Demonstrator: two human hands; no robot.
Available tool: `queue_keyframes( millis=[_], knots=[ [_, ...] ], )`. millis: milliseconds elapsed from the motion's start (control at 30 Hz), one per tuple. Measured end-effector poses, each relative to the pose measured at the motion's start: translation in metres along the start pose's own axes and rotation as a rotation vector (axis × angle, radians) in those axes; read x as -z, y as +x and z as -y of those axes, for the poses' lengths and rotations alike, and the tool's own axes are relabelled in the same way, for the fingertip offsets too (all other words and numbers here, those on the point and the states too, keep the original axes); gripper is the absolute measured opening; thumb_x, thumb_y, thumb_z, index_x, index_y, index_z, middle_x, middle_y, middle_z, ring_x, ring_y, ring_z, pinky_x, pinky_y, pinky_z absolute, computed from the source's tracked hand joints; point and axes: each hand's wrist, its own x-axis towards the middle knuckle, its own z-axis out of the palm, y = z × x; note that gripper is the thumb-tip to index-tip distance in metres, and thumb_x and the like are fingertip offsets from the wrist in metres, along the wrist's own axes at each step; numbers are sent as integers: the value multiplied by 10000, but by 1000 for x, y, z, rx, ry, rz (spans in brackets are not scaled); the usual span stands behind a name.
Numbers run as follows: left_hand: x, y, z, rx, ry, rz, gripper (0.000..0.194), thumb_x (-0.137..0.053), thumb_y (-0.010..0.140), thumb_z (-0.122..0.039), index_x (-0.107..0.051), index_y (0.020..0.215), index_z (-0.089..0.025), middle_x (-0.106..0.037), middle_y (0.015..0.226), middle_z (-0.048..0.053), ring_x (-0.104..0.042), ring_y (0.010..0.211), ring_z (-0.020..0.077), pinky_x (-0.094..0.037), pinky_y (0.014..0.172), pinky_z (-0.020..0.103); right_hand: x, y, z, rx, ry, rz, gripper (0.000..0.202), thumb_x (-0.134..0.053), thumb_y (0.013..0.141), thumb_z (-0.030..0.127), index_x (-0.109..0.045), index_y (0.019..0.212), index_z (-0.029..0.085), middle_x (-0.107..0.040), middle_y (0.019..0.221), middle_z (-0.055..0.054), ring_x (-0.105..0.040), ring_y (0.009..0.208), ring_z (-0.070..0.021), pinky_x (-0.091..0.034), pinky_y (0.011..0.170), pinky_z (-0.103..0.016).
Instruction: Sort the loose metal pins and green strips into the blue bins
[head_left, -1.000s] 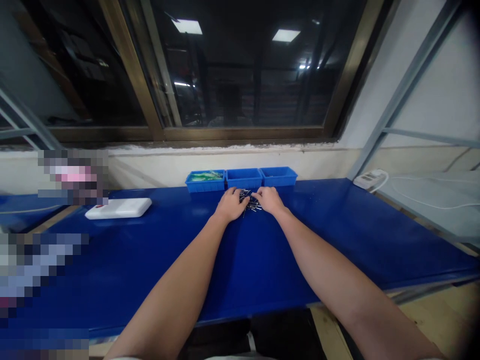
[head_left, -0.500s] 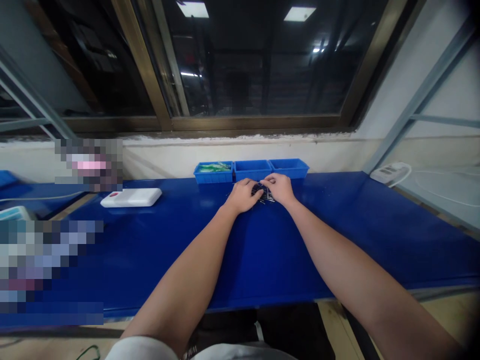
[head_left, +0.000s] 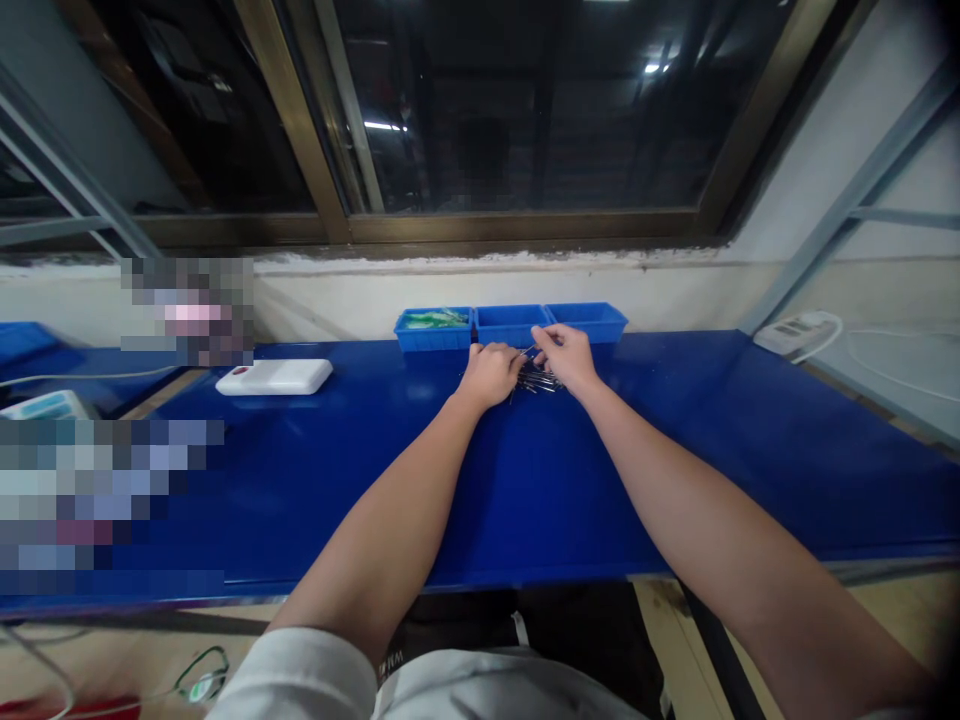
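Note:
A loose pile of thin, dark and silvery metal rods (head_left: pixel 538 380) lies on the blue tabletop (head_left: pixel 525 480), between and beneath my hands. My left hand (head_left: pixel 491 375) rests at the pile's left side with its fingers curled inward; what its fingertips hold is too small to make out. On the other side, my right hand (head_left: pixel 570 357) pinches with thumb and forefinger a slim metal rod just above the pile, near the left fingertips. Behind the hands stand three blue bins in a row: the left bin (head_left: pixel 435 338) holds green-and-white packets, beside the middle bin (head_left: pixel 510 325) and the right bin (head_left: pixel 589 322).
A white power bank-like block (head_left: pixel 276 377) lies to the left. At the far right is a white power strip (head_left: pixel 796 332) with a cable, beside a grey metal frame (head_left: pixel 840 220). A window sill (head_left: pixel 525 262) runs behind the bins. Blurred patches cover the left side.
The view has tilted down slightly. My hands have stayed at the pile; the right fingers have lifted and spread a little, and more of the rods shows beneath.

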Motion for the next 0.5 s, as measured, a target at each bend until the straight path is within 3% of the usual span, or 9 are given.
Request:
queue_keyframes(
  millis=[167, 500],
  knots=[
    [-1, 0, 2, 51, 62, -14, 350, -327, 954, -309, -634, 850, -177, -660, 902, 82, -578, 912, 219, -316, 790, 371, 9, -1, 0, 48, -20, 166, 389, -680, 658, 513, -686, 789, 147, -654, 669, -42, -587, 554, -131, -444, 472, -234],
    [1, 0, 3, 91, 66, 36, 324, -336, 952, -314, -632, 908, -191, -658, 958, 83, -575, 950, 214, -316, 822, 370, 13, -4, 4, 40, -56, 206, 369, -660, 661, 460, -718, 821, 132, -660, 645, -51, -550, 536, -129, -408, 469, -241]
  ],
)
